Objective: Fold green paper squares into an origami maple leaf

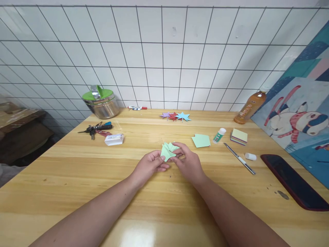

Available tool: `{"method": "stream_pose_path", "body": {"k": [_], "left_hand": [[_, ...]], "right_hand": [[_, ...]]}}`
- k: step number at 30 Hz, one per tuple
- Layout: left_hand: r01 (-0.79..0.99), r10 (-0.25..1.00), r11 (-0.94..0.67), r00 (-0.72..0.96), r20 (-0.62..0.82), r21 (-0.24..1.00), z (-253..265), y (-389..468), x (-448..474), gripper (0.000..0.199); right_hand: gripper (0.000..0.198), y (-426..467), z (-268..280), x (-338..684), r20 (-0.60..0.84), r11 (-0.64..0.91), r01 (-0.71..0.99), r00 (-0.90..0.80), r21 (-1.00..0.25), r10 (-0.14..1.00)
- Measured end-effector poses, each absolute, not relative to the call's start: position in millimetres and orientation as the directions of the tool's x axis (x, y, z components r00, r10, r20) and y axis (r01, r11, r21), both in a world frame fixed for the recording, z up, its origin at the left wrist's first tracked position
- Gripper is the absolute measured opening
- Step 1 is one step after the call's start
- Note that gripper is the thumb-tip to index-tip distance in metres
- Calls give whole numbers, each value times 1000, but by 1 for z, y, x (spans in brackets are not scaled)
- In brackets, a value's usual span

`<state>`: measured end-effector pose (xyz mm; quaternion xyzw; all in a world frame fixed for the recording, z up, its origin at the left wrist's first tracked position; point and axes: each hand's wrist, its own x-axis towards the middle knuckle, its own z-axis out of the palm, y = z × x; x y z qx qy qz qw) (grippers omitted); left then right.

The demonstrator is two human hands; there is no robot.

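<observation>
A folded piece of light green paper [168, 152] with pointed, leaf-like edges is held between both hands, just above the wooden table. My left hand [151, 163] pinches its lower left side, thumb on top. At its right edge, my right hand [189, 161] is closed with thumb and fingers on the paper. To the right lie flat green paper pieces [202, 140] and an uncapped glue stick [219, 135]. Toward the wall, purple, red and blue folded paper leaves [183, 117] lie in a row.
Further right are a sticky note stack [239, 136], a craft knife [240, 159], a white cap [250, 156], a phone [293, 180] and a tilted drink bottle [250, 107]. At left sit a green-lidded steel pot [104, 106], keys [95, 129], a small white box [114, 139] and a marker [137, 108].
</observation>
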<state>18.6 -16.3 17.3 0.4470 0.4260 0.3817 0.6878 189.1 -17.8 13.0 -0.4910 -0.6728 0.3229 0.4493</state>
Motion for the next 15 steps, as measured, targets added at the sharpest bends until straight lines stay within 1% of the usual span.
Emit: {"method": "stream_pose_path", "body": {"k": [1,4,6,7,9,11,15], "left_hand": [[-137,908,306,340,-245,942,18,-16,19,33],[-131,913,306,321,-252,943,20,-17,20,33],[-138,916,309,308,-256,941,21,-17,21,34],[-143,917,310,305,-257,940,21,-17,21,34],[-147,916,316,304,-261,937,20,-17,21,34],[-140,912,322,310,-268,936,19,-17,21,34],[-123,906,328,322,-275,937,16,-16,20,34]], "right_hand": [[42,-18,14,188,246,264,322,-98,-909,964],[25,-16,15,187,69,83,143,-101,-986,993],[24,-15,14,186,-36,-32,36,-126,-999,991],[25,-14,14,186,-65,-66,-5,-137,-998,988],[27,-14,12,186,-89,-99,-61,-147,-993,985],[26,-13,10,185,-96,-108,-82,-145,-991,985],[22,-14,10,185,-108,-114,-49,-123,-992,987]]}}
